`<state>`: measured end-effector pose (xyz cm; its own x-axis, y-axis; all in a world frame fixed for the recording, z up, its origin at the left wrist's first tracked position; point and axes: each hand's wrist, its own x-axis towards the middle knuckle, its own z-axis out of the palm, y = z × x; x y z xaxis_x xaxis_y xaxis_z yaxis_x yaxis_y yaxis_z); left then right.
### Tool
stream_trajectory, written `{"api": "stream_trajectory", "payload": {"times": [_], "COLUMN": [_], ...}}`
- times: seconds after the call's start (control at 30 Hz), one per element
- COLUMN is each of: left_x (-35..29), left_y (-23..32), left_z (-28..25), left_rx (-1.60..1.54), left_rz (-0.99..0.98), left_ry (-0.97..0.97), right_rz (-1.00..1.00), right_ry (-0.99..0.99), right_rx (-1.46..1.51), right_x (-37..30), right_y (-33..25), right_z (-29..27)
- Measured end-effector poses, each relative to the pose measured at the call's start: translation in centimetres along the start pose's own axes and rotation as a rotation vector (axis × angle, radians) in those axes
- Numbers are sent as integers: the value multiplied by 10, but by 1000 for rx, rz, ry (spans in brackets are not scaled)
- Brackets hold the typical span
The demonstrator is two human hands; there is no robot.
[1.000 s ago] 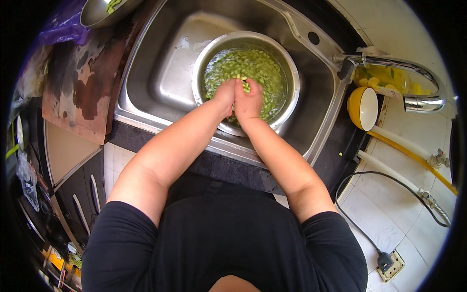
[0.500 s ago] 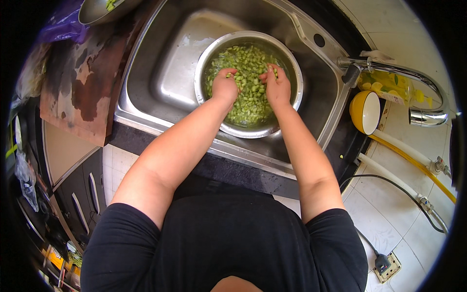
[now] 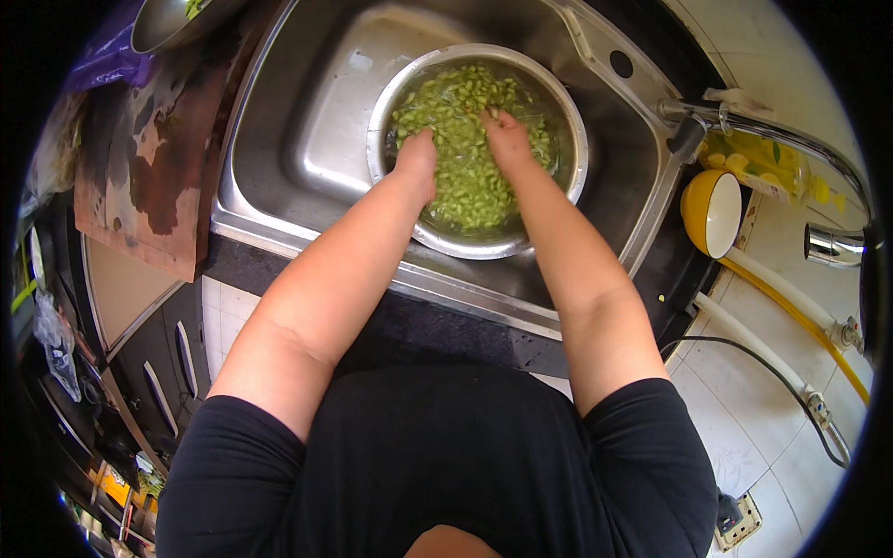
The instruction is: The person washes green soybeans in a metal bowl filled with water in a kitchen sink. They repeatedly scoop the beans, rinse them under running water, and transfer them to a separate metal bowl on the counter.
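Observation:
A round steel basin (image 3: 577,153) stands in the sink, holding water and many small green bean-like pieces (image 3: 460,191). My left hand (image 3: 419,160) is dipped in at the basin's left side, its fingers under the water and among the pieces. On the right side, my right hand (image 3: 507,138) reaches in with bent fingers, the tips hidden by water and pieces. Whether either hand grips any of the pieces cannot be seen. The water around both hands is stirred and blurred.
Around the basin is the steel sink (image 3: 321,158), with a chrome faucet (image 3: 772,135) swung aside to the right. A yellow bowl (image 3: 698,212) and a yellow bottle (image 3: 758,163) stand at the right. A stained board (image 3: 139,186) and a metal pan (image 3: 167,33) are at the left.
Both hands have gone from the surface, with pieces at their fingers, down into the water. The right hand has shifted left and away from me. The green pieces have swirled about.

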<state>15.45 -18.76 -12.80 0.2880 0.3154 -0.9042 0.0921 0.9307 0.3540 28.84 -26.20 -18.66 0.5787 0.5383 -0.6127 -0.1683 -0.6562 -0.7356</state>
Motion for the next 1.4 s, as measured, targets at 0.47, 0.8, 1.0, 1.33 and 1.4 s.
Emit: {"api": "stream_trajectory", "payload": {"times": [0.47,0.8,1.0,1.33,1.4], "left_x": [-2,-13,15,-26,-19], "left_y": [-1,-7,-10,-1,-2], "left_z": [2,13,-3,16,16], "left_rx": [-303,246,455,852,707], "left_rz": [-242,199,536,864,749], "left_ry": [-295,85,63,184,72], "right_rz": [-635,-804,-702,10,154], "right_ry": [477,441,263,5,-1], "right_rx": [-247,-576,-568,150,175], "right_x": [-110,-102,-91,-28,-18], "right_y": [-41,-34,-40,-31,-14], "right_z": [54,23,-7,-43,-37]}}
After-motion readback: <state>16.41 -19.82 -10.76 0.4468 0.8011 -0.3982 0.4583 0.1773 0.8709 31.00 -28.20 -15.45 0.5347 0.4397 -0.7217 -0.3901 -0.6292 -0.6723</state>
